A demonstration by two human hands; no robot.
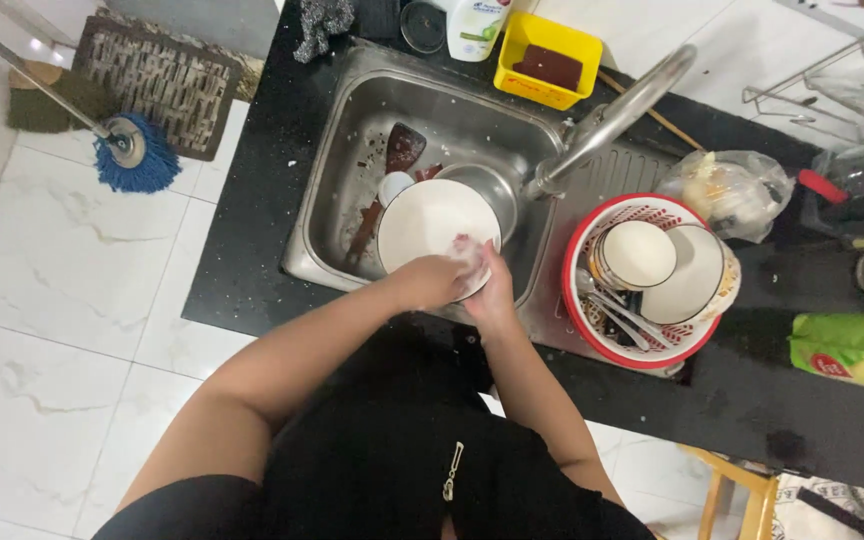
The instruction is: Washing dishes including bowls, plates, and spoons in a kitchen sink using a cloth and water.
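A white plate [430, 222] is held over the steel sink [352, 150]. My left hand [435, 277] presses a soapy white sponge or foam against the plate's near rim. My right hand [492, 290] grips the plate's edge beside it. In the sink lie a brown wooden spatula [392, 170], a small white bowl [393, 185] and a steel bowl [492, 190]. The tap [612, 115] arches over the sink from the right.
A red-rimmed drain basket [592, 320] holds white bowls and cutlery on the right. A yellow box [542, 60], a soap bottle [477, 25], a plastic bag [732, 190] and a green packet [852, 350] sit on the black counter. A blue mop [132, 150] lies on the floor.
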